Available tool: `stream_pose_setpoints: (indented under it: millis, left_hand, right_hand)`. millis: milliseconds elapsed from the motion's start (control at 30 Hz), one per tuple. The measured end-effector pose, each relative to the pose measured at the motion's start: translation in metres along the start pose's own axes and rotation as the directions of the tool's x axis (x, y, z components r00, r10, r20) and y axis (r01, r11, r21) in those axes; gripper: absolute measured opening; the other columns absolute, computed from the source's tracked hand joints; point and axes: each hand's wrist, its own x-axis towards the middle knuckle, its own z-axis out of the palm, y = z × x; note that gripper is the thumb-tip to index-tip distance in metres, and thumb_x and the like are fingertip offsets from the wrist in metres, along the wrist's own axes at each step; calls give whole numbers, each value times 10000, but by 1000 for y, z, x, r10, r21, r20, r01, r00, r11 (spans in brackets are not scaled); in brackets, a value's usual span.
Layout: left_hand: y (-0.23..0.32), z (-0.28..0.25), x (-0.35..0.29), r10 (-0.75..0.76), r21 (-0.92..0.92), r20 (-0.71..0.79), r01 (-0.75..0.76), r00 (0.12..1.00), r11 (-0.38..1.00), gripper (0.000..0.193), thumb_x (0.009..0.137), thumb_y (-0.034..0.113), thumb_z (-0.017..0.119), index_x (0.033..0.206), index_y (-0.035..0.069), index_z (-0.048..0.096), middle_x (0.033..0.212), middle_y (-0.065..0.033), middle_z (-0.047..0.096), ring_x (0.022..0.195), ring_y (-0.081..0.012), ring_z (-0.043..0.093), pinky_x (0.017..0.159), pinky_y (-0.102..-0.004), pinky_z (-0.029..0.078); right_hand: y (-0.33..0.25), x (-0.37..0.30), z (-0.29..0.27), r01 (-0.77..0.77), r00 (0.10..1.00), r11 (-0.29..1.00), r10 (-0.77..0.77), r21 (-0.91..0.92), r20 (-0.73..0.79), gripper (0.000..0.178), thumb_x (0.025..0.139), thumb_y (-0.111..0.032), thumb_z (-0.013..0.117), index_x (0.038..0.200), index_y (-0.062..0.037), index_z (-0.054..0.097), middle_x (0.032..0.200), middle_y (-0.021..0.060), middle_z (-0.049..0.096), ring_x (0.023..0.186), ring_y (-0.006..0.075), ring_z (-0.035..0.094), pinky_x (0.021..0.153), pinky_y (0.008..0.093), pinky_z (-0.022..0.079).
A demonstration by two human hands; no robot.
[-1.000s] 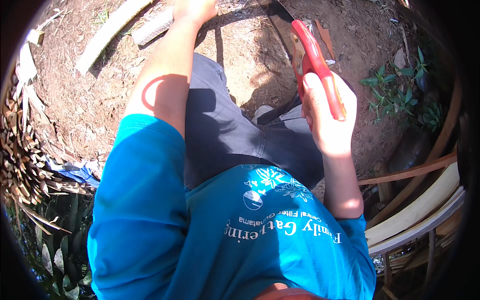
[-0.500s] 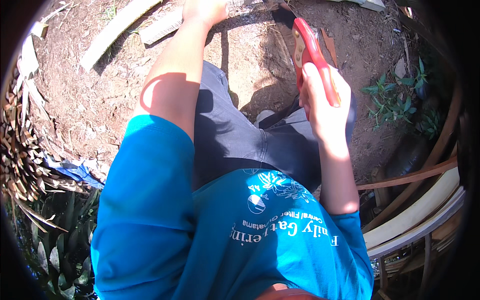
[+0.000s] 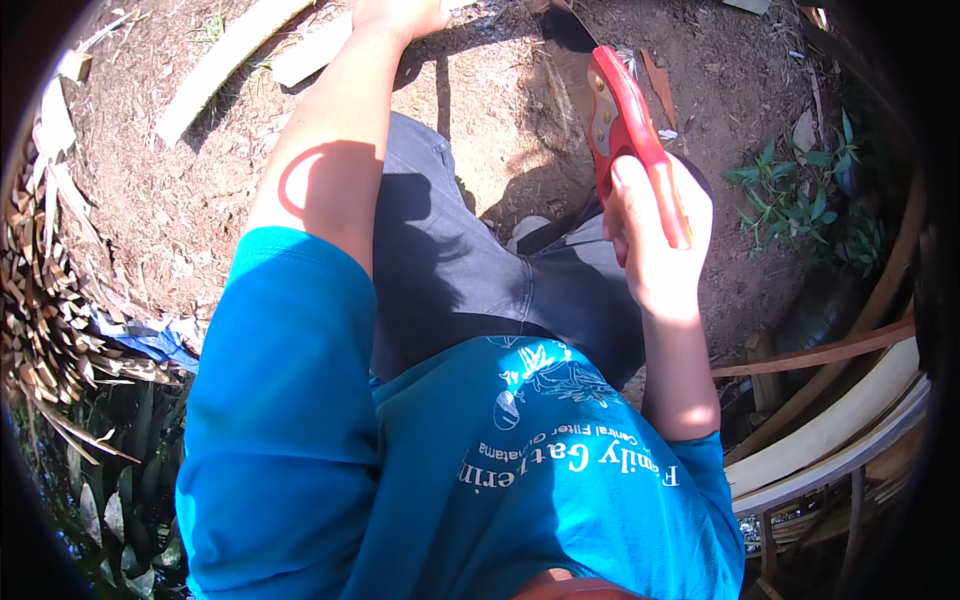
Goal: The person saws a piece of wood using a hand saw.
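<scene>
My right hand is wrapped round the red handle of a hand saw, with the thumb lying along its near side. The saw points away from me, and its dark blade runs out of view at the top edge. At the upper left, my left arm reaches forward and my left hand lies on a pale wooden board. The picture's top edge cuts off most of that hand's fingers, so its grip is hidden. Where the blade meets the wood is also out of view.
Another pale plank lies on the bare soil left of the board. A reddish wood strip lies beyond the saw. Green plants grow at the right, near curved wooden pieces. Stacked cut wood stands at the far left.
My right hand and the saw have drawn back toward me, a little to the right. My left hand has shifted slightly up and left in the picture, still on the board.
</scene>
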Motion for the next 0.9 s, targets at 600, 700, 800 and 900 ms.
stream_pose_setpoints:
  millis: [600, 700, 800, 900]
  left_hand:
    - [35, -25, 1, -191, 21, 176, 190, 966, 981, 534, 1032, 507, 428, 1404, 178, 626, 1382, -130, 653, 1259, -332, 618, 1071, -465, 460]
    - [32, -15, 25, -1, 117, 115, -12, 993, 993, 524, 1035, 486, 423, 1415, 181, 615, 1396, -123, 645, 1263, -327, 616, 1076, -461, 459]
    - [-7, 26, 26, 156, 184, 147, -182, 977, 966, 514, 1039, 465, 418, 1427, 183, 604, 1410, -116, 636, 1267, -322, 613, 1081, -457, 458]
    - [-28, 21, 37, 319, 154, 13, -317, 948, 936, 504, 1041, 438, 412, 1440, 186, 589, 1426, -109, 626, 1276, -312, 609, 1088, -452, 455]
  right_hand:
    - [20, 42, 17, 121, 993, 988, -121, -95, 14, 160, 972, -167, 701, 929, -13, 695, 702, 8, 615, 655, 68, 557, 606, 256, 453]
    - [25, 69, 49, 361, 921, 920, -378, -151, -99, 209, 974, -195, 711, 871, -20, 667, 650, -2, 569, 596, 70, 503, 553, 285, 415]
    - [31, 45, 10, 32, 999, 997, -31, 71, -20, 151, 981, -159, 703, 922, -21, 699, 664, -12, 576, 607, 52, 525, 563, 256, 424]
    - [18, -4, -15, 43, 998, 999, -42, -15, 46, 145, 963, -162, 729, 983, -19, 718, 694, -1, 620, 617, 56, 545, 561, 256, 436]
